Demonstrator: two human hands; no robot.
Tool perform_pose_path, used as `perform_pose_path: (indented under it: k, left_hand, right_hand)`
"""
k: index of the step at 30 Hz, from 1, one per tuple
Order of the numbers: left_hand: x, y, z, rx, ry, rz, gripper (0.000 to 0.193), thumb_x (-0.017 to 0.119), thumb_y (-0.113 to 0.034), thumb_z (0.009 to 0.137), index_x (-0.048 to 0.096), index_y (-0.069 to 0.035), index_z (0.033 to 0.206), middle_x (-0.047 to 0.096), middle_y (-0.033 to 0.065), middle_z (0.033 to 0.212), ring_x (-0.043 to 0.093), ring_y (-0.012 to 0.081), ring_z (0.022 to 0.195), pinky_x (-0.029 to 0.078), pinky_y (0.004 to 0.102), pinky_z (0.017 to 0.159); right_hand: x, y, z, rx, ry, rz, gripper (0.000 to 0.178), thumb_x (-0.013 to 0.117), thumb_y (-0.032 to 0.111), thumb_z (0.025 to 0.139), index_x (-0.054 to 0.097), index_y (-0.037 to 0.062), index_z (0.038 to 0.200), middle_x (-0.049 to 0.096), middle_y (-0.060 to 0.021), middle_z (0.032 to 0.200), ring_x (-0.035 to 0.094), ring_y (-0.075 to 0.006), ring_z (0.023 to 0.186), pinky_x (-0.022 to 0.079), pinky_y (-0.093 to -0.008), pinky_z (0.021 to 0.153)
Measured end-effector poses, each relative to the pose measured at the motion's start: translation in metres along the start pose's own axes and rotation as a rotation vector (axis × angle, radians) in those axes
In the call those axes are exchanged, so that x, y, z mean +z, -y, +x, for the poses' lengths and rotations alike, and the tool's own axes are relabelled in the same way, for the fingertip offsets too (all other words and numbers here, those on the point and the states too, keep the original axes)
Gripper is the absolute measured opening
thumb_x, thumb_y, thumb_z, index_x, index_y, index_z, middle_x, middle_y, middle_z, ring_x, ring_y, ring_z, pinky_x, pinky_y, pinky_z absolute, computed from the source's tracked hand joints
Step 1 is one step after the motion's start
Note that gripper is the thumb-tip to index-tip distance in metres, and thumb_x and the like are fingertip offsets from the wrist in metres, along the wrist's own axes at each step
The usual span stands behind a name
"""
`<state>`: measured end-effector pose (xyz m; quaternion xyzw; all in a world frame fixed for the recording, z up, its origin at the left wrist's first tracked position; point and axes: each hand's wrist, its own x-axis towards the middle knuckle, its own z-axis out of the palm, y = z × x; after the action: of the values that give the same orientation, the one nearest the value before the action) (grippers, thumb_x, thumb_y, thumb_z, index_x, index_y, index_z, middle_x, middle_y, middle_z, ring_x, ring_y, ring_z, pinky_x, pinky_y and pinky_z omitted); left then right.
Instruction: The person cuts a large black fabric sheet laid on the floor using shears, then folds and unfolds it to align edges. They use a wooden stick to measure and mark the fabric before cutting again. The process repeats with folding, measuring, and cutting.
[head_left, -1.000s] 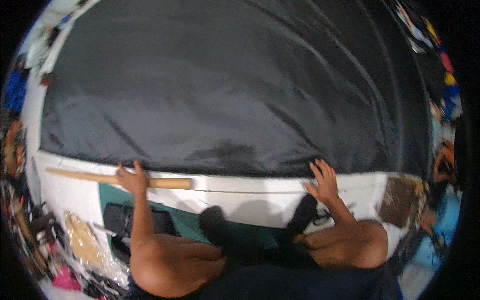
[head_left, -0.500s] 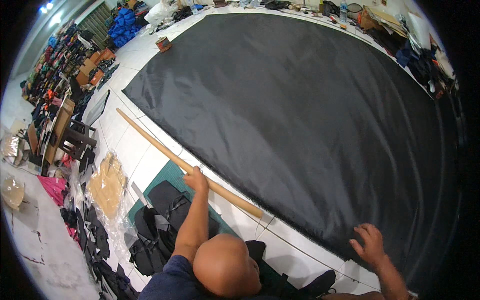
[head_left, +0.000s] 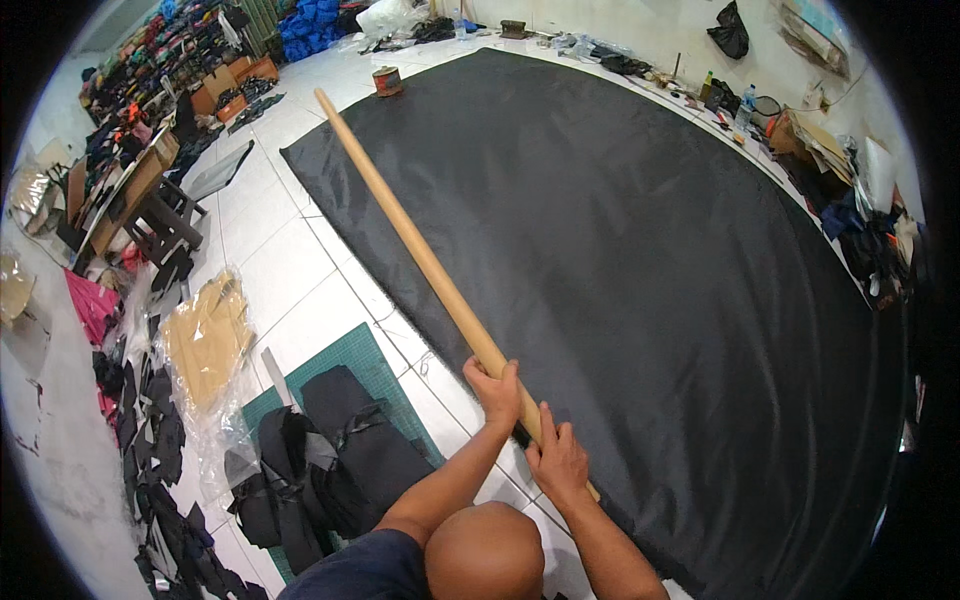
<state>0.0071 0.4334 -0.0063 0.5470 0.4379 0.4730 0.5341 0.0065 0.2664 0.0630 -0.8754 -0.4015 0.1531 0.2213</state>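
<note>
A long tan cardboard tube (head_left: 425,262) lies slanted over the left edge of a wide black fabric sheet (head_left: 640,250) spread on the floor. My left hand (head_left: 492,390) is closed round the tube towards its near end. Just below it, my right hand (head_left: 562,462) also grips the tube, its index finger lying along the side. The tube's far end points to the sheet's far left corner. Beneath my hands, part of the tube and the fabric edge are hidden.
Folded black fabric pieces (head_left: 350,430) and a metal ruler (head_left: 277,377) lie on a green cutting mat (head_left: 372,360). A plastic-wrapped tan bundle (head_left: 207,335) is left of it. A round tin (head_left: 387,81) stands on the sheet's far edge. Clutter lines the right wall.
The tube has moved right, from the white tiles onto the black sheet's edge. My right hand has left the fabric and taken hold of the tube beside my left hand.
</note>
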Motion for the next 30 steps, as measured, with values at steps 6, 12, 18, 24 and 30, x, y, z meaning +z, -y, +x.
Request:
perform_pose_path:
  k: [6,12,18,24,30]
  left_hand:
    - [-0.107,0.036,0.072,0.252,-0.118,0.98,0.042,0.061,-0.034,0.093,0.06,0.001,0.116,0.053,0.0212,0.121,0.046,0.0375,0.118,0.033,0.0493,0.104]
    - [-0.123,0.059,0.066,0.226,0.019,1.189,0.057,0.059,-0.041,0.092,0.052,0.001,0.13,0.044,0.0249,0.138,0.034,0.041,0.134,0.019,0.0533,0.115]
    - [-0.12,0.051,0.073,0.145,0.073,1.199,0.062,0.061,-0.041,0.09,0.049,0.002,0.132,0.04,0.0243,0.14,0.028,0.0407,0.137,0.015,0.0546,0.116]
    - [-0.118,0.048,0.076,0.124,0.089,1.202,0.064,0.063,-0.041,0.088,0.049,0.002,0.132,0.038,0.0253,0.141,0.027,0.0424,0.138,0.014,0.0565,0.115]
    - [-0.118,0.05,0.074,0.124,0.108,1.251,0.064,0.065,-0.041,0.086,0.048,0.001,0.133,0.038,0.0245,0.141,0.026,0.0422,0.137,0.014,0.0565,0.114]
  right_hand:
    - [-0.008,-0.007,0.053,-0.022,-0.052,0.087,0.062,0.057,0.039,0.096,0.037,0.0148,0.149,0.055,-0.0173,0.099,0.063,-0.0382,0.087,0.053,-0.0501,0.074]
    - [0.011,0.034,0.169,0.001,0.033,0.127,0.062,0.056,0.037,0.098,0.033,0.0161,0.152,0.057,-0.0191,0.108,0.061,-0.0404,0.097,0.05,-0.0495,0.082]
    - [0.06,0.076,0.28,-0.036,0.078,0.026,0.062,0.055,0.038,0.098,0.032,0.0168,0.151,0.056,-0.0183,0.112,0.061,-0.0364,0.104,0.053,-0.0482,0.084]
    - [0.114,0.098,0.312,-0.15,0.041,-0.069,0.063,0.063,0.033,0.093,0.037,0.0149,0.147,0.052,-0.0162,0.112,0.061,-0.0363,0.1,0.056,-0.0445,0.084]
    - [0.129,0.123,0.305,-0.186,0.123,-0.004,0.062,0.064,0.032,0.092,0.038,0.0159,0.147,0.05,-0.0157,0.111,0.06,-0.0352,0.1,0.055,-0.0456,0.081]
